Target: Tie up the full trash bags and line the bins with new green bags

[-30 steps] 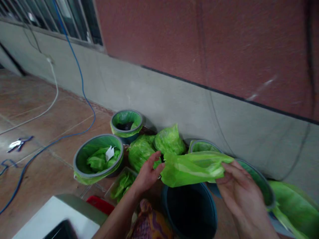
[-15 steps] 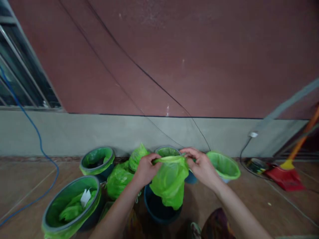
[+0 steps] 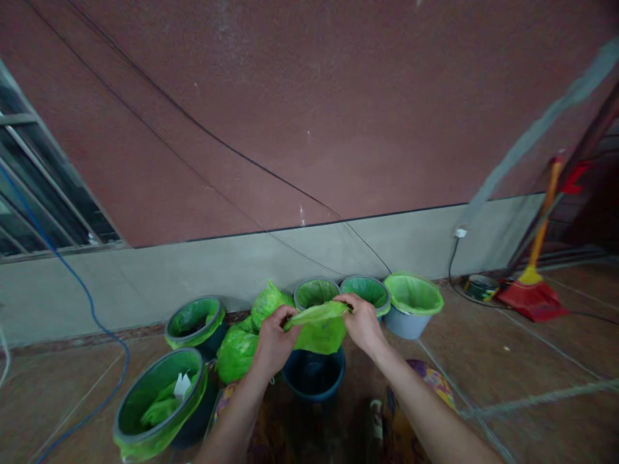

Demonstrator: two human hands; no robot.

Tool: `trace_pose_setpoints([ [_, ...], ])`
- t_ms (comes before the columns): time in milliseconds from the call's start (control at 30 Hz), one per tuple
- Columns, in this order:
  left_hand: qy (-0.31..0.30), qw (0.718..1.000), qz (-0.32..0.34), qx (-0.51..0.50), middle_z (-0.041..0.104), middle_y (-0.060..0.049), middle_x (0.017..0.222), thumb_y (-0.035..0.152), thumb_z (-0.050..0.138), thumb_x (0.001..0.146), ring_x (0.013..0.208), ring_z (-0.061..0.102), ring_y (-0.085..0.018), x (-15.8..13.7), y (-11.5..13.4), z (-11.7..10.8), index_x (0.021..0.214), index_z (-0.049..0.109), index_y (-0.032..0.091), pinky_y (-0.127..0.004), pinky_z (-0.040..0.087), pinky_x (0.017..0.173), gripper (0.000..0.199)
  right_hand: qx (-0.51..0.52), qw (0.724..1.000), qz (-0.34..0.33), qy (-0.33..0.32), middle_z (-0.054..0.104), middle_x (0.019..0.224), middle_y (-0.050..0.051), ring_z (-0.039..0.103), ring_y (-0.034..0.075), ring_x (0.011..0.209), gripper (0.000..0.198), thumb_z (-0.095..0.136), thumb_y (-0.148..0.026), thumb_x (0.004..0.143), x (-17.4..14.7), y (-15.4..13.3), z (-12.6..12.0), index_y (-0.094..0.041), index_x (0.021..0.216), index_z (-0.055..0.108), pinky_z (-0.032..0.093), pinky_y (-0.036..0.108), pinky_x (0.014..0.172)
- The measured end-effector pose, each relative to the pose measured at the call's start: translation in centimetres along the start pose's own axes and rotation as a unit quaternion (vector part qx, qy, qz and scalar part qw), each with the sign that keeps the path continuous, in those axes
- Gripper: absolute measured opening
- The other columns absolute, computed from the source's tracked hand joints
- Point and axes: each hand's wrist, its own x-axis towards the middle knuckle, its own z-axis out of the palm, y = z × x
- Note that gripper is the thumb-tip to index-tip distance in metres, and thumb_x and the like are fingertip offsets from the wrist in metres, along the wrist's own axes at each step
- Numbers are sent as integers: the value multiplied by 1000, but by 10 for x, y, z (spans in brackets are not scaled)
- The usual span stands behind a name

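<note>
A thin green plastic bag [image 3: 320,332] is stretched between my two hands. My left hand [image 3: 276,340] pinches one side of its mouth, and my right hand [image 3: 362,324] grips the other. The rest of the bag hangs down over the back of a dark blue bucket [image 3: 314,386], which stands on the floor below without a liner showing. Behind my hands is a grey-rimmed bin [image 3: 316,293] lined with green. Beside it is another green-lined bin [image 3: 367,291].
A pale bucket [image 3: 410,322] with a green liner stands right. Tied green bags [image 3: 238,351] sit left, near two lined bins [image 3: 196,322], the front one [image 3: 159,406] holding green plastic. A red dustpan-like tool [image 3: 532,299], a tin [image 3: 481,287] and a blue hose [image 3: 104,328] are farther out.
The bag between my hands has swung up and back, so more of the bucket's inside shows. The camera view has turned right and tilted. Both hands keep their hold.
</note>
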Motion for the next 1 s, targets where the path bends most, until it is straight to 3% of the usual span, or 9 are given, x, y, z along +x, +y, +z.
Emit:
trace_pose_setpoints([
  [233, -164, 986, -22, 13, 67, 1, 82, 25, 61, 76, 76, 59, -15, -23, 1, -12, 91, 67, 21, -24, 46, 71, 17, -45, 990, -56, 119, 66, 100, 7, 62, 19, 94, 40, 42, -6, 69, -3, 13, -29, -19, 95, 69, 48, 32, 87],
  [333, -178, 984, -16, 5, 63, 1, 74, 24, 57, 78, 68, 56, -13, -25, 3, -14, 92, 67, 19, -23, 44, 63, 18, -78, 987, -57, 128, 64, 107, 8, 61, 20, 99, 42, 42, -5, 69, -4, 20, -35, -19, 99, 68, 48, 33, 91],
  [400, -134, 990, -2, 51, 61, 1, 73, 18, 53, 77, 66, 55, -13, -24, 0, -14, 91, 67, 19, -23, 44, 62, 20, -118, 983, -57, 131, 64, 109, 8, 60, 21, 103, 45, 41, -4, 68, -6, 30, -38, -19, 102, 67, 47, 34, 94],
  [500, 4, 985, 21, 171, 63, -3, 85, 8, 46, 72, 77, 58, -15, -20, -8, -15, 91, 67, 18, -27, 48, 74, 30, -192, 969, -55, 147, 64, 110, 9, 57, 23, 107, 43, 44, -4, 68, -10, 45, -44, -19, 101, 66, 44, 37, 98],
  [600, 137, 953, 3, 269, 63, -7, 94, 9, 43, 75, 88, 60, -19, -15, -17, -19, 100, 65, 19, -30, 48, 85, 34, -229, 959, -46, 162, 63, 111, 9, 57, 24, 106, 37, 45, -5, 67, -16, 55, -51, -19, 95, 64, 45, 38, 97],
  [733, 211, 920, -48, 326, 66, -8, 96, 18, 45, 80, 91, 63, -22, -10, -31, -30, 105, 64, 17, -32, 49, 86, 32, -232, 960, -2, 157, 63, 112, 9, 61, 21, 95, 36, 43, -5, 63, -22, 59, -60, -19, 92, 60, 49, 32, 82],
  [867, 219, 919, -166, 283, 69, -6, 83, 23, 48, 79, 75, 65, -22, -6, -58, -40, 103, 68, 19, -32, 50, 74, 31, -206, 967, 40, 145, 66, 102, 9, 61, 19, 78, 37, 44, -9, 62, -25, 73, -72, -18, 93, 63, 48, 32, 73],
  [1000, 254, 936, -239, 50, 66, -2, 66, 24, 55, 72, 58, 61, -17, 1, -83, -32, 86, 69, 18, -28, 49, 62, 21, -85, 978, 153, 110, 69, 82, 6, 57, 16, 59, 31, 52, -18, 63, -21, 78, -95, -17, 89, 69, 47, 30, 59],
])
